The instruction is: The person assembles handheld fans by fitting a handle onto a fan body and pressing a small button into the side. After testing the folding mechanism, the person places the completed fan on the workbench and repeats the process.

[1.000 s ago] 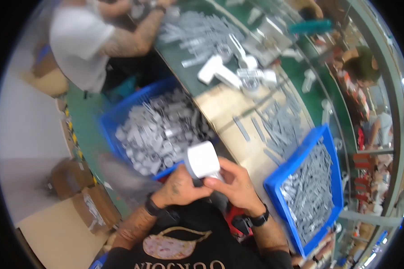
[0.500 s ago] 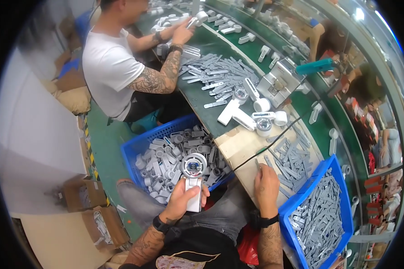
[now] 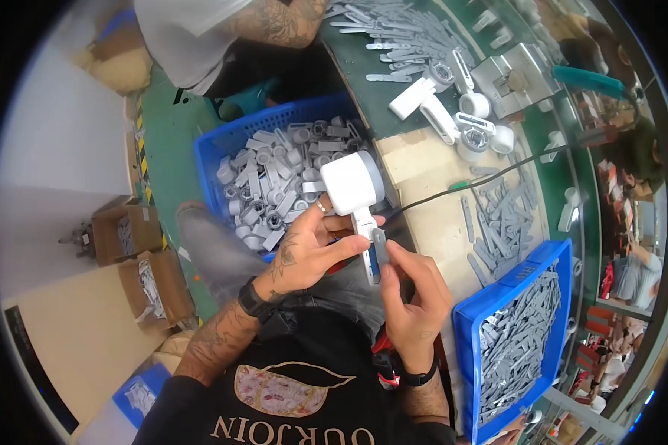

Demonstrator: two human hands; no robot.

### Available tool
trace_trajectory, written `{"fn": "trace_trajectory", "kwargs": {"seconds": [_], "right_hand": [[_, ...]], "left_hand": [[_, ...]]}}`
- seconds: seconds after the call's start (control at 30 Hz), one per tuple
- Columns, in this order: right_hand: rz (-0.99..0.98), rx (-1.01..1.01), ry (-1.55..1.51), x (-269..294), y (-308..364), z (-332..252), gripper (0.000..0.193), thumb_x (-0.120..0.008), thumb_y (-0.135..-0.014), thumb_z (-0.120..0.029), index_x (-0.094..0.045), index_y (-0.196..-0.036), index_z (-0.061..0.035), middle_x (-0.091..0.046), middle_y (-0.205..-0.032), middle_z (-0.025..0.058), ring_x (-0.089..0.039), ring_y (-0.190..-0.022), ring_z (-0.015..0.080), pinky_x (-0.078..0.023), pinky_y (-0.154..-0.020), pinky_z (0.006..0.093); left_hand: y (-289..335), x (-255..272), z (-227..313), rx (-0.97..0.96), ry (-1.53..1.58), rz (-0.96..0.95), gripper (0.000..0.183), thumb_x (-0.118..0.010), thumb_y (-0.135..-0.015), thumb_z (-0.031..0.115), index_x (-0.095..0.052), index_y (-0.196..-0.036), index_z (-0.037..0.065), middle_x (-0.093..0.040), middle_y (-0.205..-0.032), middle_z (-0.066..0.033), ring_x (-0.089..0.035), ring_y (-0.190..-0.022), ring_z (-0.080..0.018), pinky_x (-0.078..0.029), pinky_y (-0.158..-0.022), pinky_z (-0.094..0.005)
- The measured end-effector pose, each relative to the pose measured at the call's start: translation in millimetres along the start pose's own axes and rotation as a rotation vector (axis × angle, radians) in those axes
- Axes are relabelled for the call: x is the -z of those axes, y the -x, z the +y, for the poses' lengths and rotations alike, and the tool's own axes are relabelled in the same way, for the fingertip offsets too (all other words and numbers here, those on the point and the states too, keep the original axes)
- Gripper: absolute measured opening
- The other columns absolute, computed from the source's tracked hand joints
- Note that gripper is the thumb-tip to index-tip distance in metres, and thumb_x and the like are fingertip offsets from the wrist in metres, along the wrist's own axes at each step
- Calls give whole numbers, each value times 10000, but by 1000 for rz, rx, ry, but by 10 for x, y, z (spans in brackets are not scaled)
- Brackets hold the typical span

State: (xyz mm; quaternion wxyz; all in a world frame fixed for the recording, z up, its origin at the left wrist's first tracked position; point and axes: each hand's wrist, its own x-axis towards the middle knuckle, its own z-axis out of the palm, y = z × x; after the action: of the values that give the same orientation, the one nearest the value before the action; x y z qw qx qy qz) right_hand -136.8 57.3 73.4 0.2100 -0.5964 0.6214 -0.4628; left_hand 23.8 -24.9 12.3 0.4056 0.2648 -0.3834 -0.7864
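In front of my body, my left hand [image 3: 298,256] is closed round the white handle of a handheld fan [image 3: 349,183]. The fan's rounded white head points up and away, with a grey ring along its right side. A slot in the handle faces up. Between thumb and fingertips, my right hand [image 3: 421,300] pinches a slim grey cover strip [image 3: 380,248], its end lying against the handle's slot. Whether the strip is seated in the slot cannot be made out. Beyond the fan stands a blue basket [image 3: 210,174] of many white fan bodies.
At right, a blue bin [image 3: 464,341] is heaped with grey strips. More loose strips [image 3: 501,215] lie on the cardboard-topped bench. A black cable [image 3: 482,180] crosses it. Several fans [image 3: 439,119] lie near a metal fixture [image 3: 516,81]. A co-worker [image 3: 208,37] sits at upper left.
My right hand has come from the bench to the fan, bringing a grey strip. My left hand has turned the fan, so its white back now shows. The view has shifted downward.
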Motion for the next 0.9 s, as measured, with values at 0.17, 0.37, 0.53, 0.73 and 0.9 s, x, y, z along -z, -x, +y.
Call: {"fn": "trace_trajectory", "kwargs": {"seconds": [0.17, 0.37, 0.53, 0.73, 0.9], "right_hand": [[-11, 38, 74, -54, 106, 61, 395, -717, -855, 125, -732, -1231, 3, -683, -993, 125, -676, -874, 207, -540, -762, 286], [-27, 85, 235, -57, 189, 177, 458, -722, -830, 134, -731, -1260, -26, -642, -1081, 126, -670, -923, 223, -549, -775, 295], [-37, -8, 196, -22, 138, 112, 440, -709, -851, 123, -716, -1271, -7, -616, -1140, 140, -655, -921, 214, -546, -794, 289], [85, 44, 125, 106, 139, 187, 252, -699, -894, 74, -683, -1144, 51, -684, -1002, 123, -652, -870, 206, -536, -790, 302], [10, 259, 224, 56, 293, 168, 393, -714, -730, 158, -696, -1093, 7, -738, -1203, 193, -723, -935, 321, -585, -797, 370]], "left_hand": [[49, 72, -34, 37, -222, -32, 432, -722, -985, 59, -592, -1387, -33, -731, -1122, -81, -671, -1002, -120, -562, -874, -301], [69, 13, -25, 123, -143, -59, 378, -715, -990, 60, -635, -1342, -52, -731, -1112, -74, -665, -911, -106, -568, -769, -279], [34, 11, -16, 52, -71, -46, 434, -679, -1004, 34, -560, -1410, -65, -700, -1272, -130, -677, -926, -130, -593, -831, -299], [6, 0, 13, 51, -44, 3, 477, -655, -1018, 33, -485, -1441, -108, -679, -1309, -197, -682, -939, -144, -596, -831, -295], [19, 19, 28, 16, -38, 94, 469, -640, -1021, 32, -476, -1437, -109, -681, -1301, -196, -684, -937, -139, -599, -823, -279]]}}
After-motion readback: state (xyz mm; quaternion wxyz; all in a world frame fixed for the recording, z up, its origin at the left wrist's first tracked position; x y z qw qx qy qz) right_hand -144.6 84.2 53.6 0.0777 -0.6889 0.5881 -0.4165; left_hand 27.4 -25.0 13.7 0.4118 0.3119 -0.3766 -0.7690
